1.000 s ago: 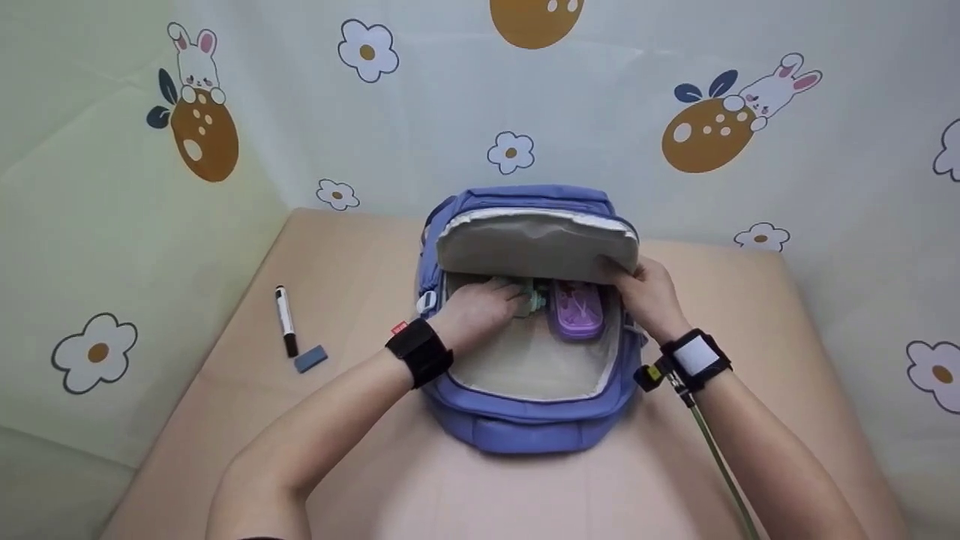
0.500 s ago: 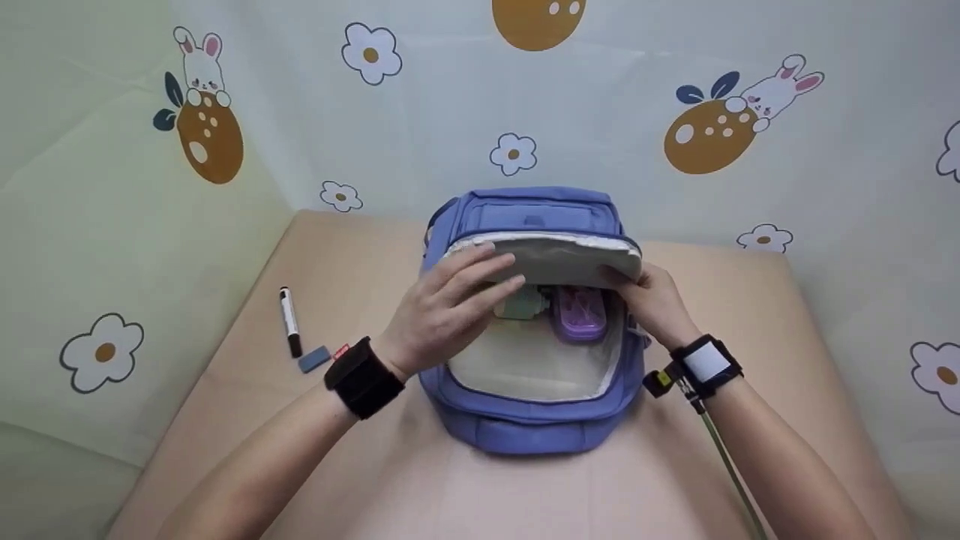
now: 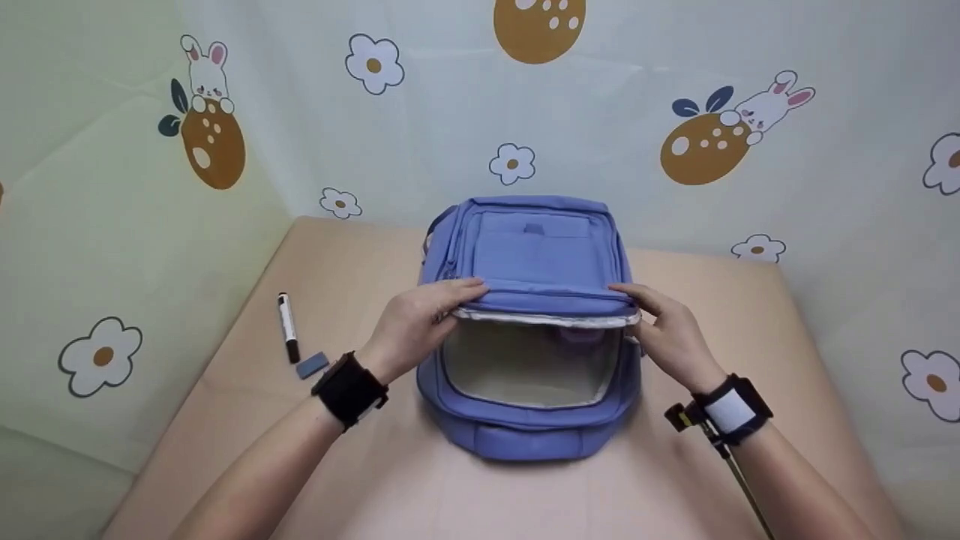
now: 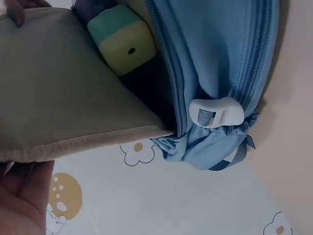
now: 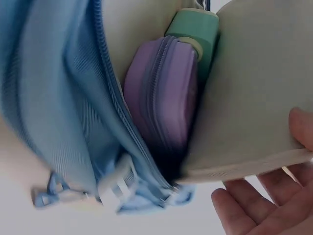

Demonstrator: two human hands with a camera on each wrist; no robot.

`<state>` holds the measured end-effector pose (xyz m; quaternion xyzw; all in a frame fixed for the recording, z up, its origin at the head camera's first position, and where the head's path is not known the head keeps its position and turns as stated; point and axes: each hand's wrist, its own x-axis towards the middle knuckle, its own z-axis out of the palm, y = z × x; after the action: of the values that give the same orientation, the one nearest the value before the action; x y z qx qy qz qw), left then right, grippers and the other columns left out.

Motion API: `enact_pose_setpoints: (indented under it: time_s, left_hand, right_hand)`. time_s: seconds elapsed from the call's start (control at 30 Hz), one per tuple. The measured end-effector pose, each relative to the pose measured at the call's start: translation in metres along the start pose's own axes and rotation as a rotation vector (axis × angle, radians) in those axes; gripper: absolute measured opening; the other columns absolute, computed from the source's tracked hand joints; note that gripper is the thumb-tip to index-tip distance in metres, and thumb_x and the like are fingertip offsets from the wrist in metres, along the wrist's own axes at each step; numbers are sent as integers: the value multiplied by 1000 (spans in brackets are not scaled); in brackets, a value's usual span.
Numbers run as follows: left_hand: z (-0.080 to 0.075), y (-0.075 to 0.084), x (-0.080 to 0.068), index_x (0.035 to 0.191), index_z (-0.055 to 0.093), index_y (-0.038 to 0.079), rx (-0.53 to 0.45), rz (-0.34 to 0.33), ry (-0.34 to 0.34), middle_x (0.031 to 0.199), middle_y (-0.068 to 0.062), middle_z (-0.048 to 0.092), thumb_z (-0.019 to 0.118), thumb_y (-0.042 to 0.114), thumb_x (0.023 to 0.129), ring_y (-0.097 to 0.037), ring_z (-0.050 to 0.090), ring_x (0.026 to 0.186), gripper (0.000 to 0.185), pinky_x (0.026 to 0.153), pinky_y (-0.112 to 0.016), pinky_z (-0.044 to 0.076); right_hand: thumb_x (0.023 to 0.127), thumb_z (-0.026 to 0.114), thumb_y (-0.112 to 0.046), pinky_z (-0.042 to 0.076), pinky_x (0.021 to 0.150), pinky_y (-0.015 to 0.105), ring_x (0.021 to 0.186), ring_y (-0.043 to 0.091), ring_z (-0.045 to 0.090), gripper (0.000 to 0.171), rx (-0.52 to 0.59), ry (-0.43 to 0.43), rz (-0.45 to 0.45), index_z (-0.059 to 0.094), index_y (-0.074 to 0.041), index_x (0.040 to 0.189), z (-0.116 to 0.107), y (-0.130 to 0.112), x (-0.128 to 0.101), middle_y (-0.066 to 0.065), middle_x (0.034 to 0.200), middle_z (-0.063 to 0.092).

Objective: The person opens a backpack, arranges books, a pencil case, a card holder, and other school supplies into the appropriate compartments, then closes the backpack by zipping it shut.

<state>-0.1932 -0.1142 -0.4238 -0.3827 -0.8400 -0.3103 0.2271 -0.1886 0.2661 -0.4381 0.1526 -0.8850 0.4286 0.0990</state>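
A blue backpack [image 3: 525, 442] lies on the table, its front flap [image 3: 536, 259] unzipped and partly lowered over the pale lining. My left hand [image 3: 416, 319] grips the flap's left corner, and my right hand [image 3: 671, 326] pinches the right corner between thumb and fingers. Inside, a purple zippered case [image 5: 161, 93] stands beside a green-and-yellow block [image 4: 124, 41] with a small dark hole in it. From the head view the flap hides the block and most of the case.
Left of the backpack, a black-and-white marker [image 3: 288, 328] and a blue-grey eraser [image 3: 312, 365] lie on the beige table [image 3: 247, 450]. A patterned white curtain [image 3: 450, 105] stands behind and at the sides.
My left hand has come out of the backpack and taken the flap's left corner. The flap has come down toward me in both hands, covering much of the opening.
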Motion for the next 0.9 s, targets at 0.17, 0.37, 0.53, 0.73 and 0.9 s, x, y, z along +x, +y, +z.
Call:
enact_pose_setpoints:
  time_s: [0.17, 0.37, 0.53, 0.73, 0.9]
  left_hand:
    - [2, 0, -14, 129, 72, 12, 28, 125, -23, 132, -3, 69, 69, -12, 81, -21, 65, 122, 54, 96, -38, 55]
    - [9, -5, -30, 124, 75, 10, 11, 230, -89, 126, -4, 71, 75, -7, 82, -20, 68, 116, 46, 93, -37, 56]
    - [18, -8, -44, 120, 75, 9, 47, 273, -142, 123, -5, 73, 78, -4, 82, -20, 68, 114, 41, 93, -35, 56]
    - [27, -9, -54, 118, 68, 5, 105, 260, -183, 118, -6, 73, 78, -1, 81, -21, 70, 108, 39, 90, -33, 57]
    - [31, -12, -58, 105, 67, 8, 114, 277, -229, 122, -6, 72, 78, 2, 82, -20, 68, 114, 27, 95, -32, 55]
  right_hand:
    - [89, 74, 7, 45, 104, 22, 120, 25, 64, 45, -155, 89, -284, 70, -12, 129, -1, 0, -24, 2, 131, 68]
    - [77, 73, 21, 44, 100, 16, 113, 20, 67, 47, -235, 123, -443, 71, -10, 113, 3, 6, -42, -2, 122, 70]
    - [75, 74, 15, 50, 94, 25, 112, 20, 66, 39, -325, 59, -468, 69, -11, 105, 10, 16, -54, 0, 118, 69]
    - [73, 76, 12, 57, 82, 31, 104, 18, 69, 37, -375, 35, -518, 70, -13, 99, 18, 24, -58, 0, 114, 69]
    - [73, 77, 9, 56, 84, 31, 102, 17, 69, 33, -368, 19, -514, 71, -12, 97, 22, 29, -60, 2, 115, 70]
